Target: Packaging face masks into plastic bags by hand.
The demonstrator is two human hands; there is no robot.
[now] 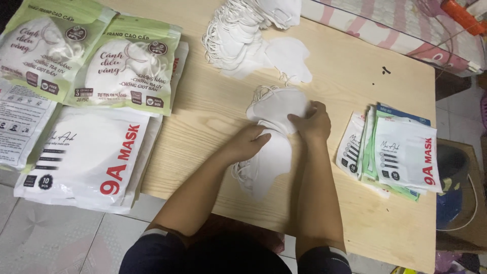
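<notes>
Both hands work a small stack of white face masks [276,109] near the middle of the pale wood surface [355,223]. Right hand [312,122] is closed in a pinch on the right edge of the top mask, thumb on top, fingers curled under as far as can be seen. Left hand [248,143] lies across the lower part of the same stack, fingers bent over a mask [269,162] that fans out toward the near edge; whether this grip is actually pinching or just pressing flat, cannot tell. Ear loops [261,91] bunch at the upper left of the stack. To do this well, judging from the layout: keep the left hand pinning the lower masks so only the top layers shift, square the curved edges before lifting, and keep loops tucked to one side so they don't snag neighbours. A bigger loose heap of masks [238,35] sits at the far edge, with one single mask [291,58] just beside it, near the worked stack but apart. Flat empty pouches [401,152] are stacked to the right, well within reach of the right hand. Filled mask packs [91,152] overlap on the left, some hanging past the surface edge over the tiled floor [56,238]. A patterned mattress [395,25] lies beyond the far edge.
</notes>
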